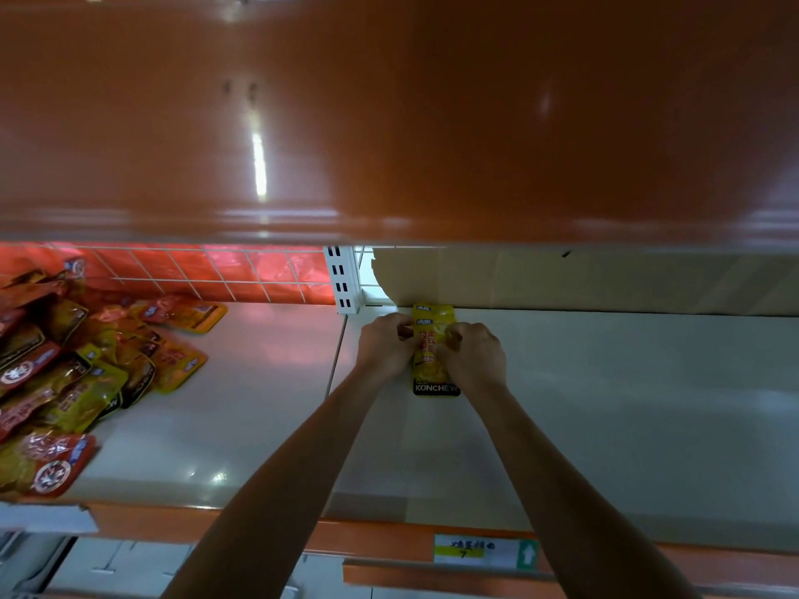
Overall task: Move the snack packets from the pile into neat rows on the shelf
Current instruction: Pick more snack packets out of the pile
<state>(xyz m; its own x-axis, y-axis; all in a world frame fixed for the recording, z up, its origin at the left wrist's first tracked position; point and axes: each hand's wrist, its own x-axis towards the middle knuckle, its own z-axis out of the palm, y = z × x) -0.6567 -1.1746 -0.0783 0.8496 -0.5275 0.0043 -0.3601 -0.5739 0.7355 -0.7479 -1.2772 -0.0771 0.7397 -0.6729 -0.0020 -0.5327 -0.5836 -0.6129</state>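
Observation:
A yellow snack packet (433,373) with a black "KONCHEW" band lies on the pale shelf (605,404), its top end against the back wall. At least one more yellow packet edge shows under it. My left hand (386,345) pinches its left edge and my right hand (473,355) pinches its right edge, fingers curled onto it. A loose pile of red and yellow snack packets (73,373) fills the left part of the neighbouring shelf section.
An orange shelf (389,123) hangs low overhead. A white slotted upright (343,278) and a wire grid back (194,272) divide the sections. A cardboard sheet (583,278) backs the right section. The orange front rail carries a price label (484,553).

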